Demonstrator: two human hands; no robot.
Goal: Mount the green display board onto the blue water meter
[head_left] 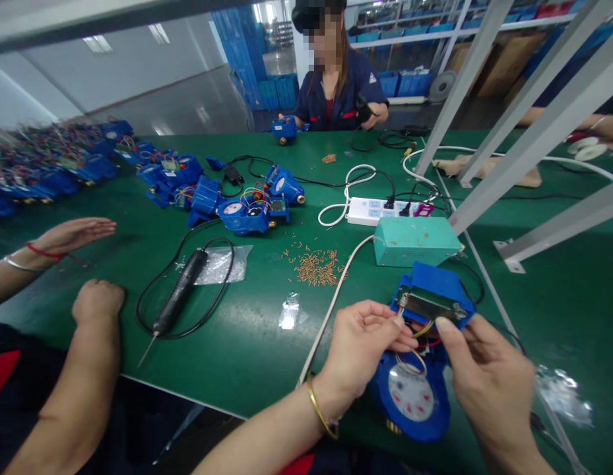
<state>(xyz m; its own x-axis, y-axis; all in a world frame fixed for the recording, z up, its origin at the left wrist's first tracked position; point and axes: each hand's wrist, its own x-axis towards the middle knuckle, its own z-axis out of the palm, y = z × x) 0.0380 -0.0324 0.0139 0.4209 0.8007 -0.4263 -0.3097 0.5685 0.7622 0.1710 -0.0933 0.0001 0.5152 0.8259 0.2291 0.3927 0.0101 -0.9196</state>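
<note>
We are pinching the blue cover [429, 293] at both ends. Our left hand [360, 343] is closing its thumb and fingertips on the cover's left corner, right where the coloured wires [419, 333] come out. Our right hand [484, 376] is pressing its thumb against the cover's right edge, with the other fingers curled underneath, out of view. We are holding the cover with its long axis running left to right, the right end slightly lower. Its open side, with the circuit board, is facing us, and its closed back is pointing away toward the teal box [415, 241].

The wires are looping down to the meter body [410, 396], which is lying just below the cover at the near edge of the green table [247, 343], dial facing up. Beyond our left hand a pile of small brass screws [319, 267] is lying loose, with a power strip [373, 211] farther back. To the left an electric screwdriver [180, 297] is resting tip toward us, near a co-worker's fist [98, 300] and open hand [71, 234].
</note>
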